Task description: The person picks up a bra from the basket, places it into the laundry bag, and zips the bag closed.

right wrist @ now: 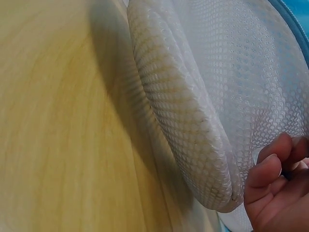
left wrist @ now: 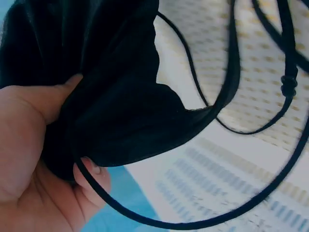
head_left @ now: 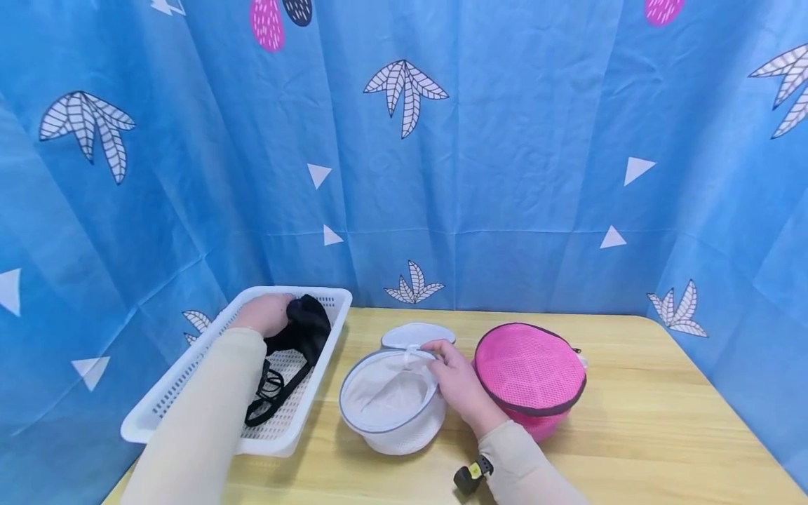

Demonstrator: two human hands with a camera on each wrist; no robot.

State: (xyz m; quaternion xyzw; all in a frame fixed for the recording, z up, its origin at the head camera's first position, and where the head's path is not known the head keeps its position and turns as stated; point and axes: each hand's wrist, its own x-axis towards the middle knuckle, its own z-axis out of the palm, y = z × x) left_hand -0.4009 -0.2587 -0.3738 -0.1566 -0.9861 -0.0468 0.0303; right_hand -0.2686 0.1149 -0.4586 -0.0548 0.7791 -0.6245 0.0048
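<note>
Inside the white basket [head_left: 135, 421], my left hand [head_left: 264, 314] grips a black garment [head_left: 308, 330] with thin straps. The left wrist view shows the thumb and fingers of this hand [left wrist: 43, 145] around the black cloth [left wrist: 120, 111]. My right hand [head_left: 459, 382] pinches the back rim of a round white mesh bag [head_left: 404, 438], whose lid [head_left: 418, 335] is folded back. In the right wrist view the curled fingers of the right hand [right wrist: 277, 188] are at the edge of the white mesh [right wrist: 178, 116].
A pink mesh bag [head_left: 530, 365] with its lid down stands just right of my right hand. The wooden table [head_left: 663, 421] extends to the right, and a blue patterned curtain [head_left: 517, 175] hangs behind and along both sides.
</note>
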